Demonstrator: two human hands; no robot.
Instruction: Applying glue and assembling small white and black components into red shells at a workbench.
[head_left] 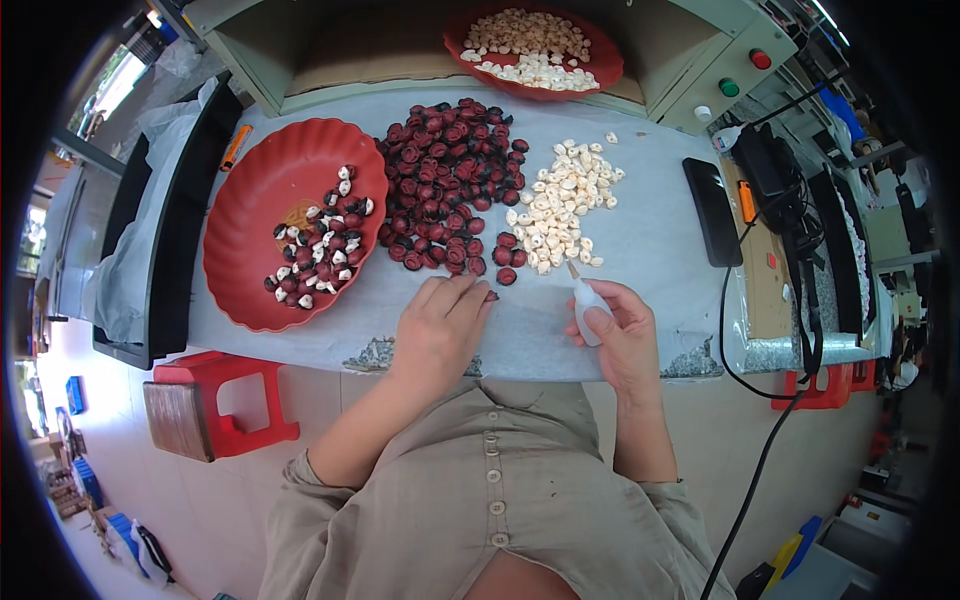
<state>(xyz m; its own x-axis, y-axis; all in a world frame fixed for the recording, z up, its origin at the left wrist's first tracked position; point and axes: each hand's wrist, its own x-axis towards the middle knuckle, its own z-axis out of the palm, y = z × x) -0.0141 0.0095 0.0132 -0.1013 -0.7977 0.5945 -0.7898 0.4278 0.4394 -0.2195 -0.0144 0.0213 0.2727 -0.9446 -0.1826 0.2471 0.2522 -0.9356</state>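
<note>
My left hand [435,325] is closed low over the table's near part, a dark red cup-shaped piece [491,296] at its fingertips, mostly hidden by the fingers. In my right hand [629,335] is a small white squeeze bottle [592,308], its thin nozzle tilted up and to the left. Just beyond the nozzle spreads a pile of cream-coloured, shell-like pieces [563,205]. A large heap of dark red and black cup-shaped pieces [440,180] lies beyond my left hand. Several similar red pieces [507,252] sit apart between the two piles.
At left, a scalloped red tray [240,230] holds red pieces joined with white ones [322,245]. Another red tray [612,75] of cream pieces stands in a metal cabinet [680,70]. A black phone [710,210], cables and an orange marker [746,202] lie right; a black bin [180,230] stands left.
</note>
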